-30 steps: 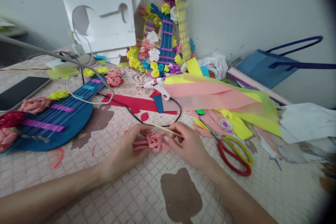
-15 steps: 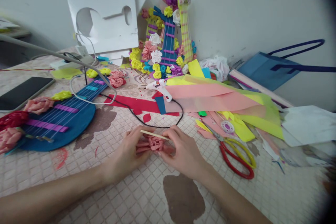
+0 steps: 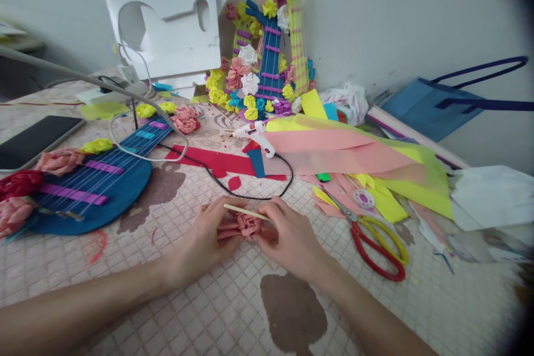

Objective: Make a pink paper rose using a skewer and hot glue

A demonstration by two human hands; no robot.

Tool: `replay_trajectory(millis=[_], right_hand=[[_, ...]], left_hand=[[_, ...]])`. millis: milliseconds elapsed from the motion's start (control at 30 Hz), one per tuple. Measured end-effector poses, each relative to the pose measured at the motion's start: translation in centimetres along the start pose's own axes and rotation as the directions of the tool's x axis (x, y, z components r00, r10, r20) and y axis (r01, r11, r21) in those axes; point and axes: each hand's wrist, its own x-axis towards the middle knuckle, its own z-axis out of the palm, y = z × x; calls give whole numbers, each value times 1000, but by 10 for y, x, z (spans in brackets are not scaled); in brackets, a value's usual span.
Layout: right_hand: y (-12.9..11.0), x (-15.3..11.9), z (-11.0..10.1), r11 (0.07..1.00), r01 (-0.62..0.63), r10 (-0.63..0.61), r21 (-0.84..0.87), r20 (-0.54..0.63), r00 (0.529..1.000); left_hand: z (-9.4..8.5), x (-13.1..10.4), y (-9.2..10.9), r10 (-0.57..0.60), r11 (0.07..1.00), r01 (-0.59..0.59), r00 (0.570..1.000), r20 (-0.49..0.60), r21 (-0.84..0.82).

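Note:
A pink crepe paper flower is pinched between both hands, low over the table in front of me. My left hand grips its left side, where a gathered strip of pink paper shows. My right hand closes on the right side of the flower and also pins one end of a thin wooden stick, which lies across the flower's far side. The fingertips underneath the flower are partly hidden. Beyond the hands lies a white glue gun with a black cord.
On the left are a blue paper guitar with flowers and a phone. Scissors lie at right, near pink and yellow paper sheets. Decorated guitars and white foam lean on the wall, with a blue bag rightward.
The camera view has shifted slightly. Both hands keep their hold on the pink paper flower, and the stick stays in the right hand with almost no movement.

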Motion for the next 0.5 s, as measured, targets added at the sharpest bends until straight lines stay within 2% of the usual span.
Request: replay_trajectory(millis=[200,333,500], right_hand=[[3,1,-7,998,2,-1,65,-15,1000],[11,2,-14,998,-37,41,47,-70,997],[12,1,-18,996,-41,46,73,-68,997]], left_hand=[[-3,2,3,54,998,-53,998,-13,30],[-4,2,7,67,996,-64,997,-40,70],[-3,2,7,67,996,-63,995,-69,59]])
